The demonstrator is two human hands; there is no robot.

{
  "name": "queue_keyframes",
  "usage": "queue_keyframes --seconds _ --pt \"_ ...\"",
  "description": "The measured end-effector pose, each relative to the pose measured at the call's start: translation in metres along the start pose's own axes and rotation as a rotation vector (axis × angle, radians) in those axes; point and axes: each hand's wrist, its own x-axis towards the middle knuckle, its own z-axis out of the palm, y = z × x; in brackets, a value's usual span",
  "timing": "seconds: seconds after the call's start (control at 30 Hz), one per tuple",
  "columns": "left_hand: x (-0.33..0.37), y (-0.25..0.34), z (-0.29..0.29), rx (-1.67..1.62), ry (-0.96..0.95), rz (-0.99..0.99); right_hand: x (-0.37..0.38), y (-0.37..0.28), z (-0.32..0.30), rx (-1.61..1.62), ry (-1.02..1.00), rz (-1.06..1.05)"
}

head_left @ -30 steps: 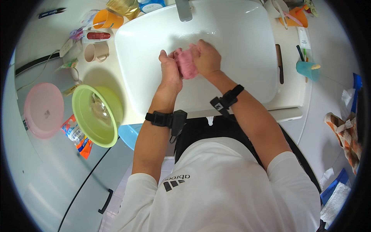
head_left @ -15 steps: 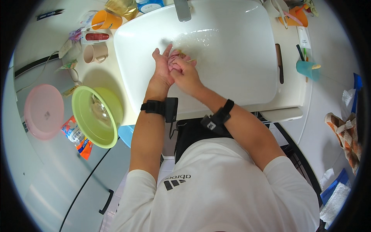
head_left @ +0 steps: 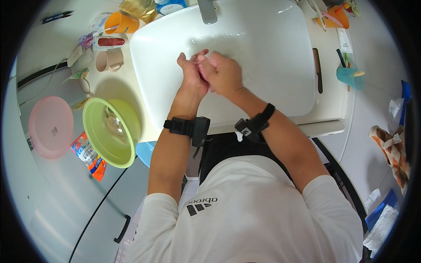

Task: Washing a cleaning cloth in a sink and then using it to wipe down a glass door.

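Both my hands are together over the white sink (head_left: 276,65), below the grey tap (head_left: 207,12). Between them is a crumpled pink cloth (head_left: 203,73), mostly covered by my fingers. My left hand (head_left: 191,78) is palm up beneath the cloth, thumb apart and fingers partly curled around it. Pressed over it from the right is my right hand (head_left: 226,74), its fingers closed on the cloth and slightly blurred. Water droplets and wet streaks show on the sink's far wall.
Left of the sink stand a green basin (head_left: 90,131) holding water and something pale, a beige mug (head_left: 108,61) and an orange cup (head_left: 125,23). A pink basin (head_left: 51,127) is farther left. A blue cup (head_left: 350,79) and a narrow dark brown item (head_left: 317,72) are on the right.
My right hand has turned and closed over the pink cloth, hiding most of it. Both hands have shifted a little to the right, and the left fingers have curled in.
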Motion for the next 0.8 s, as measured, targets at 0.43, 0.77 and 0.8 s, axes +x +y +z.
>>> queue_keyframes --seconds 0.43,0.77,0.8 --pt "-0.012 -0.008 -0.063 0.393 0.182 0.305 -0.012 0.069 -0.069 -0.299 -0.399 -0.528" --pt "0.012 -0.057 -0.042 0.295 -0.139 0.021 0.036 0.080 -0.005 -0.596 -0.203 -0.339" --pt "0.015 -0.056 -0.039 0.288 -0.135 0.021 0.034 0.078 -0.006 -0.597 -0.211 -0.342"
